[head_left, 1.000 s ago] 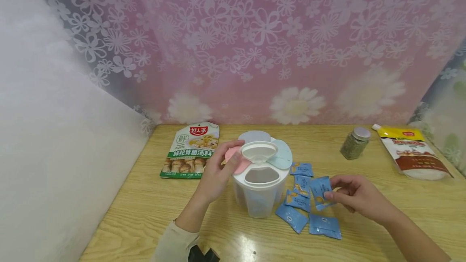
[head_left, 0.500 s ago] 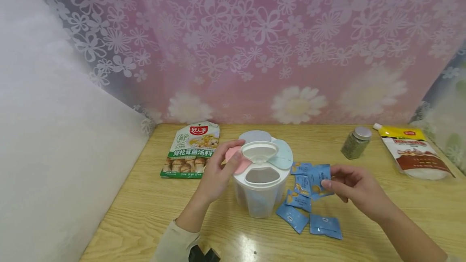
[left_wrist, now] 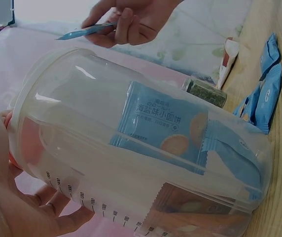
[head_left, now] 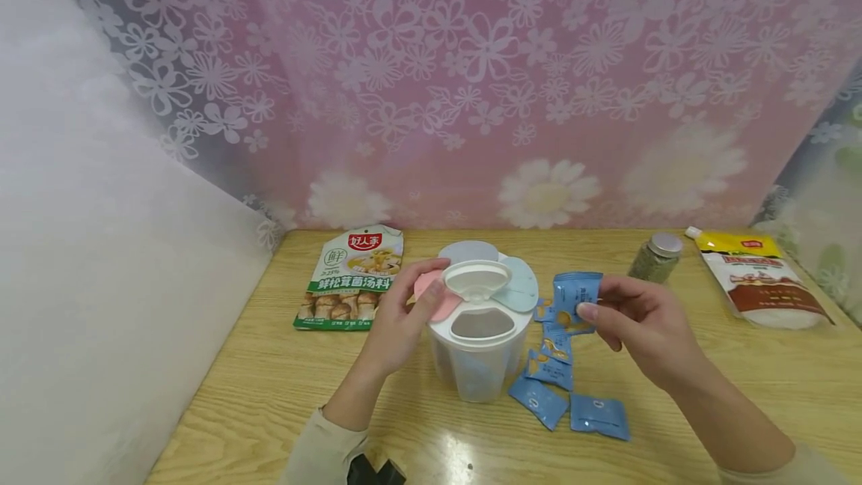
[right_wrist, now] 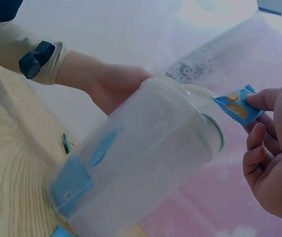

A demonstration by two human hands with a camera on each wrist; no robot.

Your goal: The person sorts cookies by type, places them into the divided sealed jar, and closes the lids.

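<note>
A translucent storage container point(head_left: 480, 369) with several coloured flap lids stands on the wooden table. Its front white flap point(head_left: 478, 279) is raised, leaving that compartment uncovered. My left hand point(head_left: 397, 320) holds the container at its upper left side, thumb on the pink flap point(head_left: 438, 298). Above the table, right of the container, my right hand point(head_left: 649, 324) pinches a blue biscuit packet point(head_left: 575, 294) between thumb and fingers. In the left wrist view, blue packets point(left_wrist: 163, 126) lie inside the container, and a brown packet point(left_wrist: 190, 200) sits in another compartment.
Several loose blue packets point(head_left: 599, 416) lie right of the container. A mushroom soup pouch point(head_left: 350, 283) lies at the left. Farther right stand a jar of dried herbs point(head_left: 653, 260) and a spouted pouch point(head_left: 764, 283). A flowered curtain point(head_left: 471, 96) hangs behind the table.
My right hand has lifted the blue biscuit packet up from among the loose packets and moved it left, nearer the container. The left hand keeps its hold on the container.
</note>
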